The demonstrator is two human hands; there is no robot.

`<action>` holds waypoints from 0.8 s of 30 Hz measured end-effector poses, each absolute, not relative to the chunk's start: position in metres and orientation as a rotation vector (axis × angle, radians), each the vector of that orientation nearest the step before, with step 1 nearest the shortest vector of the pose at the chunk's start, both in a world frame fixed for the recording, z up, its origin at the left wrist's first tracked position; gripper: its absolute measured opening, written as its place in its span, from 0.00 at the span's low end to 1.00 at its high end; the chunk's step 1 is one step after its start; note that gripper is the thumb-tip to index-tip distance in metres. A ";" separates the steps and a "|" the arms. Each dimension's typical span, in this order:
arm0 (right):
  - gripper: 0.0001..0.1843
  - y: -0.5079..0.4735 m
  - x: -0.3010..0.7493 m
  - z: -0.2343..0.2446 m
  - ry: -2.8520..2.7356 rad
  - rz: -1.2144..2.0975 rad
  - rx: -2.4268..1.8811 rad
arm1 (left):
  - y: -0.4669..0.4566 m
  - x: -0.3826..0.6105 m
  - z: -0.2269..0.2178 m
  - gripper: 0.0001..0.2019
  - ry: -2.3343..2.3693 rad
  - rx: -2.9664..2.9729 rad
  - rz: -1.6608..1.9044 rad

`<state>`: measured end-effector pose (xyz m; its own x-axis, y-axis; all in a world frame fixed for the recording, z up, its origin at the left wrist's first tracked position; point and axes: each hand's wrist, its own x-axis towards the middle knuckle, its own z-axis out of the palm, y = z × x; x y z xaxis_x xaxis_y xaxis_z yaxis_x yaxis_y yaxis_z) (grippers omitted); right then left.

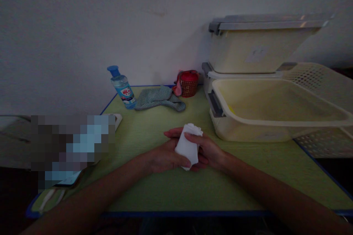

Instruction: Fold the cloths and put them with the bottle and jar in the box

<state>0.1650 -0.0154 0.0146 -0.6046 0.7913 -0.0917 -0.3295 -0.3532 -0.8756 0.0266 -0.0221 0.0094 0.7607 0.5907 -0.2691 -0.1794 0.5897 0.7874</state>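
A small white folded cloth is held between both hands above the middle of the table. Its top edge looks ruffled; what kind of cloth it is I cannot make out. My left hand grips it from the left, the thumb lying across its lower front. From the right, my right hand closes on it with the thumb pressed near the top. Most of the fingers pass behind the cloth and are partly hidden.
The green table has a blue edge. Behind the hands lie a grey-blue cloth, a blue-capped bottle and a red woven container. Right stand an open cream basin and a lidded bin. A blurred device sits left.
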 end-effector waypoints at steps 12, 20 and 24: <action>0.14 -0.020 0.166 0.023 -0.925 2.158 -0.609 | -0.021 0.021 0.007 0.23 0.414 0.935 0.406; 0.15 -0.019 0.170 0.026 -1.011 2.141 -0.659 | -0.021 0.019 -0.001 0.28 0.542 0.975 0.419; 0.12 -0.017 0.168 0.025 -0.991 1.868 -0.743 | -0.019 0.021 0.002 0.31 0.535 0.936 0.444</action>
